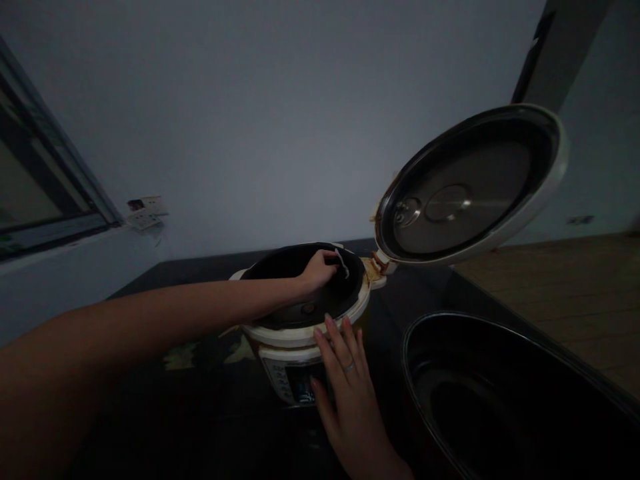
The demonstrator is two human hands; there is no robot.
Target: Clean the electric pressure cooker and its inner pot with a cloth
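A white electric cooker (295, 338), probably a rice or pressure cooker, stands with its dark inside exposed. Its round lid (480, 200) is tilted up on a hinge at the right. My left hand (320, 272) reaches over the rim into the cooker, fingers closed on a thin, pale, crumpled strip (343, 263), perhaps a cloth or tissue; most of it is hidden. My right hand (347, 387), wearing a ring, lies flat against the cooker's front beside the control panel (300, 385). Its fingertips touch the rim and are slightly apart.
A large black inner pot (425, 407) sits at the lower right, close to my right hand. The dark countertop (390, 313) meets a pale wall (280, 133) behind. Wall sockets (146, 212) and a window (50, 167) are on the left; tiled floor (560, 293) shows at right.
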